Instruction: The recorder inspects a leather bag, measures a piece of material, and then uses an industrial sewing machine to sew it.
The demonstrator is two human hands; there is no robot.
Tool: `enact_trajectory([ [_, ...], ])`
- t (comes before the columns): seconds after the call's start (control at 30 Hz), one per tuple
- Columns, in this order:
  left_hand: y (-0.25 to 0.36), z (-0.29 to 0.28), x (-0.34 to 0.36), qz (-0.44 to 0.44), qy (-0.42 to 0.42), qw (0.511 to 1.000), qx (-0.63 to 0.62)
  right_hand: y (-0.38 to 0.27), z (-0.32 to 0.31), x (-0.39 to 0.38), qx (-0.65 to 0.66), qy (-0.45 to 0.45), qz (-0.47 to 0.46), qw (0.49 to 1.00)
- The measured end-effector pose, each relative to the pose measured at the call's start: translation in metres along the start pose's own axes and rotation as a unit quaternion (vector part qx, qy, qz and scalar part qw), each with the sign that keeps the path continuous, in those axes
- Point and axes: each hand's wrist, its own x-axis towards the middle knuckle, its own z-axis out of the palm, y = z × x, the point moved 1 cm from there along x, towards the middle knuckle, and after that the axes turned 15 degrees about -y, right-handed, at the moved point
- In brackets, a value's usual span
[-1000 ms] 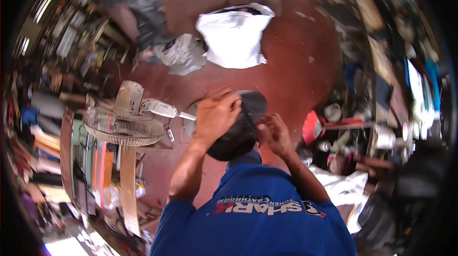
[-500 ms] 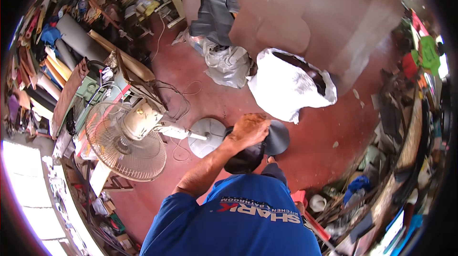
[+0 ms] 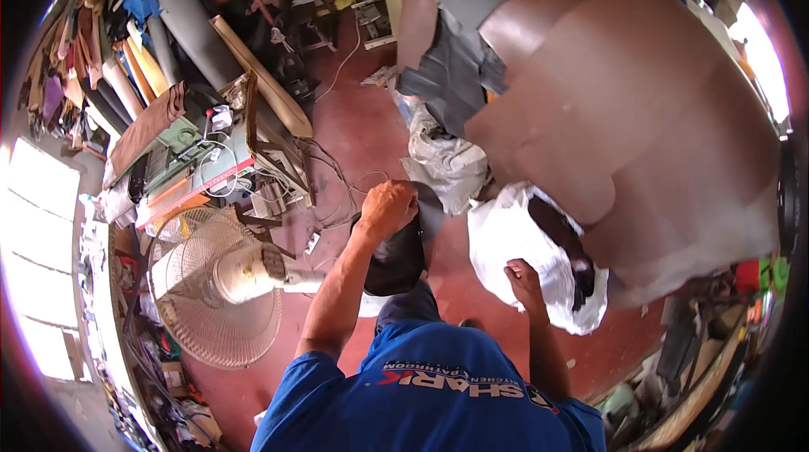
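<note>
My left hand (image 3: pixel 389 209) is closed at the top of a black, soft-looking piece (image 3: pixel 398 262) that hangs over my lap; its exact kind is unclear. Just past the knuckles a dark grey flat sheet (image 3: pixel 430 209) sticks out, and I cannot tell whether it is joined to the black piece. Over the near side of a white plastic sack (image 3: pixel 493 241) is my right hand (image 3: pixel 524 278), its fingers loosely bent and partly apart, with nothing visible in them. Dark brown material (image 3: pixel 560 237) shows in the sack's mouth.
A pedestal fan (image 3: pixel 219 283) stands close at left, beside a cluttered bench (image 3: pixel 190 174). Large brown sheets (image 3: pixel 657 140) drape at the right. A crumpled clear plastic bag (image 3: pixel 442 161) lies on the red floor (image 3: pixel 358 128). Material rolls (image 3: pixel 198 31) lean at the far left.
My view has shifted to the right. My right hand has come into sight, reaching out over the white sack. My left hand stays closed on the black piece, which now shows more fully.
</note>
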Motion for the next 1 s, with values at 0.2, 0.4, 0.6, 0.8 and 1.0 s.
enact_trajectory([
  [0.2,-0.12,-0.002,0.106,-0.006,-0.019,1.0,-0.007,-0.001,0.032,0.149,-0.104,-0.085,-0.017,0.991],
  [0.4,-0.21,-0.053,0.152,-0.009,-0.096,0.995,0.001,0.081,0.043,0.208,-0.272,-0.214,0.179,0.921],
  [0.6,-0.326,-0.099,0.226,-0.045,-0.121,0.991,-0.024,0.062,0.061,0.314,-0.281,-0.316,0.128,0.897],
  [0.8,-0.465,-0.139,0.3,-0.119,-0.127,0.984,-0.032,-0.028,0.108,0.586,-0.166,-0.398,0.172,0.886],
  [1.0,-0.591,-0.231,0.378,-0.182,-0.184,0.964,-0.058,-0.19,0.136,0.866,-0.272,-0.253,-0.155,0.915],
])
